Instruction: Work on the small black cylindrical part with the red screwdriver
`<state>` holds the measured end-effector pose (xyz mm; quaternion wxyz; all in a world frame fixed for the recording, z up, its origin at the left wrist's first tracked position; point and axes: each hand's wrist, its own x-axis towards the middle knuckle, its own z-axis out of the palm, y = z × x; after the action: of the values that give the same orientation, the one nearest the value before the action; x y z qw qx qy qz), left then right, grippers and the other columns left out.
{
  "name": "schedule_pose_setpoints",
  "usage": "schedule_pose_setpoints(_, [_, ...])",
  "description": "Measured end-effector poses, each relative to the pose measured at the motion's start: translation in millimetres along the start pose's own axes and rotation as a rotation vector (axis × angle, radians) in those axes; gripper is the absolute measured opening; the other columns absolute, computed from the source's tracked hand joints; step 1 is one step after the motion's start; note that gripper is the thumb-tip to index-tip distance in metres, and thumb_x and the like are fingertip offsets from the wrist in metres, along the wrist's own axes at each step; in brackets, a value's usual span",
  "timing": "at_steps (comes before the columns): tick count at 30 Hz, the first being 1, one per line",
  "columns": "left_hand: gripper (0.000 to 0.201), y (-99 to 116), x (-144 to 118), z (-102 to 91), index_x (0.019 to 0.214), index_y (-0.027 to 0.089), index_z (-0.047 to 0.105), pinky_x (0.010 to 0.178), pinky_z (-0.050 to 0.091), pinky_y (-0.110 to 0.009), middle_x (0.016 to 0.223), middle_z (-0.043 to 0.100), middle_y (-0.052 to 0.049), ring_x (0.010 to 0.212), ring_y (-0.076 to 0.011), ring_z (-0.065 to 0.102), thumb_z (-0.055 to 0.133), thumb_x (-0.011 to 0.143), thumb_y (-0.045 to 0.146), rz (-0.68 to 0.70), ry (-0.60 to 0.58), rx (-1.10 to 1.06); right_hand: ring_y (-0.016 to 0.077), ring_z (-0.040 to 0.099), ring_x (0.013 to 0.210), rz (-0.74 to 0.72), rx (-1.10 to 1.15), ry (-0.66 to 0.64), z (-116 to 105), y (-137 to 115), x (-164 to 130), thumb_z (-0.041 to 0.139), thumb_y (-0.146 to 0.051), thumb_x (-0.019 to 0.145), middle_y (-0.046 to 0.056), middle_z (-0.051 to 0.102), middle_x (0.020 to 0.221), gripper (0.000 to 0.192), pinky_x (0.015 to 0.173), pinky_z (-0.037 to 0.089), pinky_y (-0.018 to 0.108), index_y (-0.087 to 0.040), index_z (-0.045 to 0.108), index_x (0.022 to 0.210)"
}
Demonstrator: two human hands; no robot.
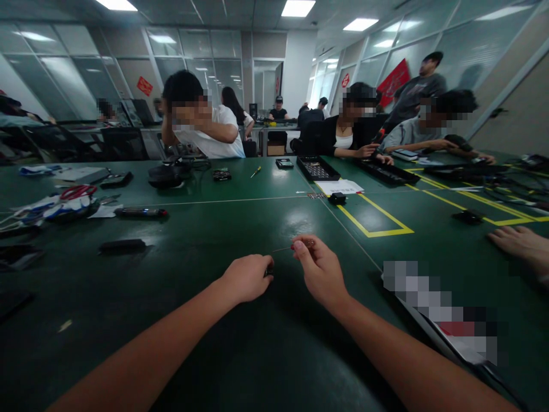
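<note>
Over the middle of the green table my right hand (pixel 319 266) is closed in a pinch on a small screwdriver (pixel 283 249). Its thin metal shaft points left, and a bit of red shows at my fingertips; most of its handle is covered by my fingers. To the left and slightly lower, my left hand (pixel 251 277) is closed, with its back toward me. Between its fingers a small dark thing (pixel 269 270) shows, too hidden to name. The shaft's tip ends just above the left fingers; whether it touches anything I cannot tell.
Across the green table (pixel 240 229) lie a yellow screwdriver (pixel 256 171), a black parts tray (pixel 317 169), a black block (pixel 337 198) and a dark bar (pixel 123 246). Cables and tools (pixel 64 203) clutter the left. Another person's hand (pixel 521 243) rests at the right; several people sit opposite.
</note>
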<state>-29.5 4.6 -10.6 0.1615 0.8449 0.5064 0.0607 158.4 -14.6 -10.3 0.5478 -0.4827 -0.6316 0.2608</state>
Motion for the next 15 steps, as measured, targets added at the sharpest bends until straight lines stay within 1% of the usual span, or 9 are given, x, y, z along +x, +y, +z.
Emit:
schedule_pose_setpoints(3, [0.024,1.0,-0.2,-3.0,0.113,0.021,0.072,0.076,0.054,-0.039,0.106,0.075,-0.011,0.096,-0.0313,0.071,0.063,0.091,0.026,-0.017,-0.017,0.014,0.02,0.066,0.072,-0.004,-0.003,-0.011,-0.1,0.1,-0.5,0.056,-0.042,0.099,0.002,0.069,0.078,0.022,0.068,0.049,0.032,-0.023,0.067,0.096])
schedule_pose_setpoints(5, [0.024,-0.5,-0.4,-4.4,0.112,0.022,0.073,0.075,0.054,-0.038,0.105,0.076,-0.01,0.096,-0.0307,0.072,0.062,0.092,0.029,-0.028,-0.021,0.025,0.0203,0.066,0.073,0.002,-0.003,-0.019,-0.3,1.1,-0.9,0.056,-0.043,0.099,0.002,0.069,0.079,0.023,0.069,0.049,0.033,-0.023,0.067,0.097])
schedule_pose_setpoints(8, [0.023,-6.8,-1.4,-6.2,0.108,0.023,0.075,0.073,0.053,-0.036,0.103,0.076,-0.009,0.093,-0.0289,0.072,0.061,0.093,0.034,-0.048,-0.019,-0.041,0.0205,0.066,0.074,0.013,0.0,-0.028,-0.7,2.4,-1.7,0.055,-0.044,0.099,0.002,0.069,0.079,0.024,0.07,0.049,0.033,-0.024,0.067,0.098])
schedule_pose_setpoints(11, [0.021,-15.9,-3.2,-9.2,0.101,0.023,0.076,0.074,0.052,-0.034,0.102,0.076,-0.007,0.092,-0.0253,0.072,0.061,0.093,0.035,-0.066,0.025,-0.197,0.02,0.066,0.073,0.017,0.006,-0.041,-0.6,2.1,-2.5,0.055,-0.044,0.099,0.002,0.069,0.079,0.024,0.069,0.049,0.033,-0.023,0.067,0.098])
schedule_pose_setpoints(12, [0.021,-19.1,-4.1,-10.5,0.1,0.022,0.075,0.072,0.052,-0.033,0.1,0.076,-0.007,0.088,-0.0238,0.071,0.061,0.093,0.035,-0.085,0.029,-0.268,0.0198,0.065,0.073,0.016,0.006,-0.046,-0.4,1.8,-2.6,0.055,-0.043,0.1,0.002,0.068,0.078,0.024,0.069,0.049,0.033,-0.023,0.067,0.098])
schedule_pose_setpoints(14, [0.023,-25.6,-6.2,-13.2,0.1,0.02,0.073,0.063,0.049,-0.029,0.094,0.075,-0.007,0.074,-0.0194,0.068,0.059,0.094,0.036,-0.157,0.001,-0.471,0.0194,0.065,0.073,0.011,0.002,-0.054,0.0,1.1,-2.5,0.055,-0.043,0.1,0.002,0.068,0.079,0.024,0.069,0.049,0.032,-0.023,0.067,0.098])
schedule_pose_setpoints(15, [0.024,-29.1,-7.7,-14.5,0.101,0.018,0.072,0.059,0.047,-0.027,0.092,0.075,-0.007,0.067,-0.0167,0.065,0.058,0.095,0.037,-0.207,-0.02,-0.606,0.0192,0.065,0.073,0.009,-0.001,-0.056,0.1,0.9,-2.2,0.055,-0.043,0.1,0.002,0.068,0.079,0.024,0.069,0.049,0.032,-0.022,0.067,0.098])
